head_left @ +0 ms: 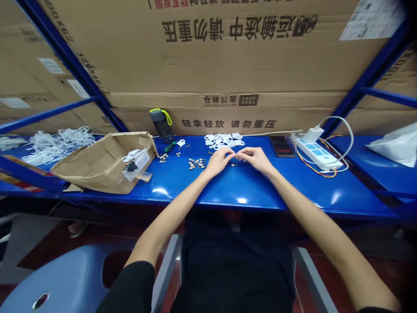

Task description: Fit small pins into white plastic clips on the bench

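My left hand [220, 160] and my right hand [256, 158] meet fingertip to fingertip just above the blue table. Both are closed in a pinch, and whatever lies between the fingers is too small to make out. Just under them lies one small brass-coloured part with a thin pin [234, 165]. To the left of my left hand is a loose pile of similar small brass parts [196, 164]. Behind my hands several white plastic pieces with round holes [224, 140] are heaped together.
An open cardboard box [97, 167] with packets in it stands at left. White cords [58, 145] lie beyond it. A dark bottle [162, 126] and a green-handled screwdriver [170, 146] are at the back. At right are a dark phone-like object [282, 145] and a power strip [321, 154] with cables.
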Action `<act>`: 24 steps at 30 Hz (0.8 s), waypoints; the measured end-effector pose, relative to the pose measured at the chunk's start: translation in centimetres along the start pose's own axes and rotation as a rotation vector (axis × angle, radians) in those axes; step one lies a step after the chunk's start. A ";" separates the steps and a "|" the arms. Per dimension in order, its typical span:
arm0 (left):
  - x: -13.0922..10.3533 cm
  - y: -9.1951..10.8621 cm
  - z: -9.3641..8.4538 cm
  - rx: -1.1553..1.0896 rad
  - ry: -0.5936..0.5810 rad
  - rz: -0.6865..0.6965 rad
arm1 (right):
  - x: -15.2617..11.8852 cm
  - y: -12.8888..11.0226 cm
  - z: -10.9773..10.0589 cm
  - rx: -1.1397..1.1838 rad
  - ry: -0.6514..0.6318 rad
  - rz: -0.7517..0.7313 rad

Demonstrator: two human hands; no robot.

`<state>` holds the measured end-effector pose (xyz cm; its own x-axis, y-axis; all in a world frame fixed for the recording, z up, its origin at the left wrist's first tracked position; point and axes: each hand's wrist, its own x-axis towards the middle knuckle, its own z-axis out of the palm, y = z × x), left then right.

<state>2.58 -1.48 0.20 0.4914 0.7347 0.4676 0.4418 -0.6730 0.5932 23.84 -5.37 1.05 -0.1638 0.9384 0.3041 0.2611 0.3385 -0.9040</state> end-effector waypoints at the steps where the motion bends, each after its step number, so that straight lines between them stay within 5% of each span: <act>1: 0.0 0.0 0.0 -0.002 0.006 0.015 | 0.0 -0.1 0.0 0.024 0.019 0.014; 16: -0.7 0.9 -1.0 0.236 0.061 0.229 | -0.1 -0.4 0.1 0.373 0.071 0.224; 24: -0.7 1.4 -1.1 0.147 0.076 0.123 | -0.1 -0.6 -0.3 0.394 0.072 0.265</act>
<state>2.03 -2.81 1.45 0.4926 0.6469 0.5821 0.4894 -0.7590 0.4293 24.03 -5.65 1.64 -0.0700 0.9960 0.0557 -0.0976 0.0487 -0.9940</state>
